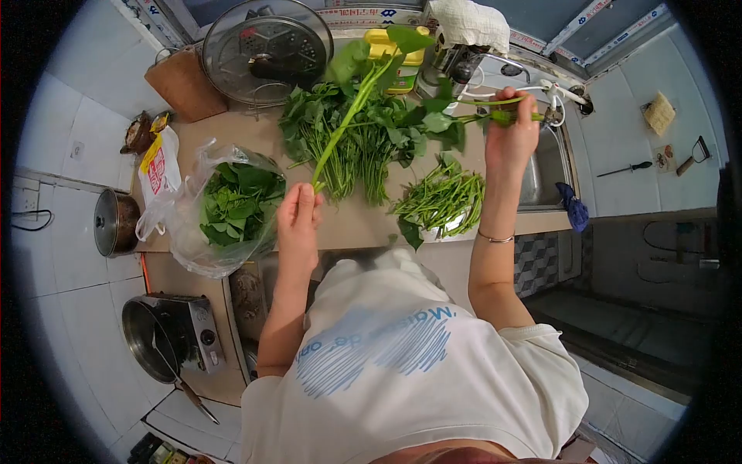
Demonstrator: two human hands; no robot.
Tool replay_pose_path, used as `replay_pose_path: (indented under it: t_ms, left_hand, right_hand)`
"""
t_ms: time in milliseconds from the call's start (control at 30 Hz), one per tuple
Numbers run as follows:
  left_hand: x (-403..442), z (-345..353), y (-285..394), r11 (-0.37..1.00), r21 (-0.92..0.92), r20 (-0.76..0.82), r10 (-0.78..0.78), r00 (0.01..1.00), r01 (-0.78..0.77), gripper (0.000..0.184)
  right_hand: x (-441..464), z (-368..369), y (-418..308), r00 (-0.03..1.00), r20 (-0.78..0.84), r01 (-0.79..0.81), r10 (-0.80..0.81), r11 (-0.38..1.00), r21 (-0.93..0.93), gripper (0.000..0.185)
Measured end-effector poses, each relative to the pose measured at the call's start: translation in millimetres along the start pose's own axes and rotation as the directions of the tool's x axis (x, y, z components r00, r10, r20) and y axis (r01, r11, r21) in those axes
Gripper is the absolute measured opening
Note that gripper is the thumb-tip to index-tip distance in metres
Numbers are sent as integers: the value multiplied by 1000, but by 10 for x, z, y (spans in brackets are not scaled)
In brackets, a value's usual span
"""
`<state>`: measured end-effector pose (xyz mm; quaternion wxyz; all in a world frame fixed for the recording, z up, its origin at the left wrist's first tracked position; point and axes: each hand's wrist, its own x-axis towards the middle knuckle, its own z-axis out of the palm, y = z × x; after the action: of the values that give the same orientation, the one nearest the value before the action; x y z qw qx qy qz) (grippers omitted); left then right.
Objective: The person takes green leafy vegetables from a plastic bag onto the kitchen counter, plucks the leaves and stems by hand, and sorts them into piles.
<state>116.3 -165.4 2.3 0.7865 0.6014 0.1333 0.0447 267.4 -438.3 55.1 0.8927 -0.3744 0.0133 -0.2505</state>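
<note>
The fingers of the left hand (300,213) are pinched around the lower end of a long green stem (345,124), which slants up across the heap of greens (352,166) and carries broad leaves at its top. The fingers of the right hand (512,127), raised to the right of the heap, are clasped on a leafy sprig (470,118); its leaves point back toward the heap, and where they meet the heap's own leaves is hard to tell. A thin bracelet (495,239) circles the right wrist.

The heap lies on the bench (251,135), leaves away from the person, cut stems toward them. To its right and nearer the person is a pile of trimmed stems (444,197). To its left, a clear plastic bag (185,213) gapes around loose leaves (236,205).

Farther out, a glass lid (267,50) leans behind the heap on its left, with a brown board (185,83) beyond it. A yellow container (379,42) stands directly behind the heap. The metal sink (541,174) is to the heap's right; well to its left sit a lidded pot (116,223) and, nearer the person, a pan (147,340) on a stove (202,332).
</note>
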Motion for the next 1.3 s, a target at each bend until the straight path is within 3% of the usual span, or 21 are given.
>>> replay_pose_path:
  t_ms: [67,100,133,167,200,267,333,467,600,667,700,767,833,867,933,967,1000,1033,1067,1133,1300]
  left_hand:
    - [-4,28,9,980,-171,7,-103,995,103,18]
    - [-14,55,10,980,-169,10,-104,994,105,18]
    - [-25,90,11,967,-217,-12,-139,990,134,18]
    - [-31,116,14,951,-265,-31,-176,984,162,18]
    - [-38,128,15,951,-261,-23,-177,984,165,18]
    - [-55,146,25,929,-297,59,-211,976,219,18]
    - [-85,189,83,922,-296,98,-230,968,249,18]
    - [-126,209,98,906,-319,177,-231,957,278,19]
    - [-135,204,101,921,-306,186,-191,964,242,21]
    - [-141,212,95,974,-178,110,-124,986,142,21]
    - [-136,209,81,974,-178,109,-123,986,141,21]
    - [-114,202,28,994,53,50,88,995,-91,21]
    - [-74,165,-39,970,147,60,188,980,-195,19]
    - [-53,147,-55,926,239,78,283,956,-294,18]
    - [-35,130,-57,904,286,95,305,948,-319,19]
    - [-30,132,-59,879,333,112,324,939,-343,20]
    - [-32,148,-55,879,330,115,324,939,-344,20]
    - [-40,170,-41,865,360,124,326,937,-349,21]
    - [-41,190,-28,850,389,132,329,935,-354,22]
    - [-38,214,-18,797,428,131,412,902,-426,23]
    - [-58,231,98,649,536,141,563,815,-541,24]
  right_hand:
    - [-30,-5,-18,993,102,60,-57,998,-18,20]
    - [-49,-14,-26,973,202,122,-113,992,-30,19]
    - [-82,-18,10,974,197,124,-116,992,-30,19]
    - [-138,-3,92,938,282,302,-202,875,-378,13]
    - [-203,30,163,889,389,451,-241,611,-651,7]
    - [-425,240,159,632,741,772,-229,268,-576,14]
    - [-490,354,248,445,865,894,-230,163,-417,30]
    - [-480,370,368,378,903,923,-204,160,-350,38]
    - [-476,396,379,366,911,922,-189,207,-327,29]
    - [-499,411,376,375,912,914,-165,227,-335,24]
    - [-519,421,384,400,903,894,-159,286,-346,21]
    - [-557,425,380,423,893,871,-152,342,-354,19]
    - [-596,415,366,524,851,736,-33,520,-433,16]
    - [-606,394,382,523,852,738,-35,518,-432,16]
    - [-634,341,422,637,760,456,126,734,-503,13]
    - [-671,346,416,638,760,458,124,732,-505,13]
    - [-725,356,412,703,644,66,301,875,-480,13]
    - [-772,367,408,679,542,-338,494,867,-366,13]
    - [-802,382,402,681,542,-336,493,868,-367,13]
    - [-840,407,392,651,513,-532,560,818,-219,12]
    - [-717,290,459,748,417,-553,516,832,-36,13]
